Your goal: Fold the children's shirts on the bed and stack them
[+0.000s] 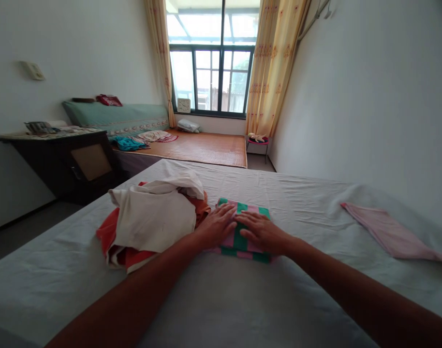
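A folded cloth with pink and green stripes (239, 244) lies on the white bed sheet (239, 299) in front of me. Flat on its left part rests my left hand (218, 224), fingers stretched out. My right hand (262, 231) lies on the cloth's right side, its fingers also extended and apart. Both palms face down, and neither hand grips anything. Just left of the striped cloth is a crumpled heap of cream and red-orange fabric (155, 215), close to my left forearm.
A pink cloth (398, 234) lies on the sheet to the right. Beyond this bed stands another with a brown mat (210, 147) and some clothes (128, 143). A dark cabinet (90, 162) is at left, a small stool (257, 141) near the curtain (272, 67).
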The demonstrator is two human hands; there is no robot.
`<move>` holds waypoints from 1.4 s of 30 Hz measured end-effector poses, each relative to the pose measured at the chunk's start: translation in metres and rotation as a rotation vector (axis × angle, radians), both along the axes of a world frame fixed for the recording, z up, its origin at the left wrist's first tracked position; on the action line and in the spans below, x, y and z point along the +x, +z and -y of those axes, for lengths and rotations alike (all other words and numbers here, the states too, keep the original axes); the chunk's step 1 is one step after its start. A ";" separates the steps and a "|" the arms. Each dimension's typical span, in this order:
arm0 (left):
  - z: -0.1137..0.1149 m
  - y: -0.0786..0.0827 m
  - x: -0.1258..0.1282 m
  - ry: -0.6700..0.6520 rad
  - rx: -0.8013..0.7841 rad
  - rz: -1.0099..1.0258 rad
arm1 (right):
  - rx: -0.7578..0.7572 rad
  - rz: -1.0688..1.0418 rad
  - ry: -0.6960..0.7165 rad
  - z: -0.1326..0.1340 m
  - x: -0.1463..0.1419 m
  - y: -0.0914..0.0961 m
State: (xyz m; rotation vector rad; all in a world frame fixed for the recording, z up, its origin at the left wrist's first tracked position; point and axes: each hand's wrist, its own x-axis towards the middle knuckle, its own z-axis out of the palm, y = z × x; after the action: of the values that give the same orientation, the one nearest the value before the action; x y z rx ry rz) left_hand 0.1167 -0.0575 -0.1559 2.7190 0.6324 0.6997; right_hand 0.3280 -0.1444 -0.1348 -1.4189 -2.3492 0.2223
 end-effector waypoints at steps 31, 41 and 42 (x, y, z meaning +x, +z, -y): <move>-0.006 -0.006 0.003 0.051 -0.002 -0.059 | -0.557 -1.280 -0.326 0.016 0.038 0.019; -0.021 -0.016 0.008 0.123 0.030 -0.064 | 0.209 -1.513 -0.497 0.038 0.198 0.073; -0.021 -0.017 0.008 0.123 0.039 -0.067 | 0.319 -1.516 -0.537 0.045 0.220 0.074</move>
State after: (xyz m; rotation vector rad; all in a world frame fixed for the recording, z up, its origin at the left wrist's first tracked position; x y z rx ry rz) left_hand 0.1250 -0.0363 -0.1728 2.7678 0.8162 0.6578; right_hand 0.5479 -0.1898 -0.0611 -1.0007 -0.7135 0.4970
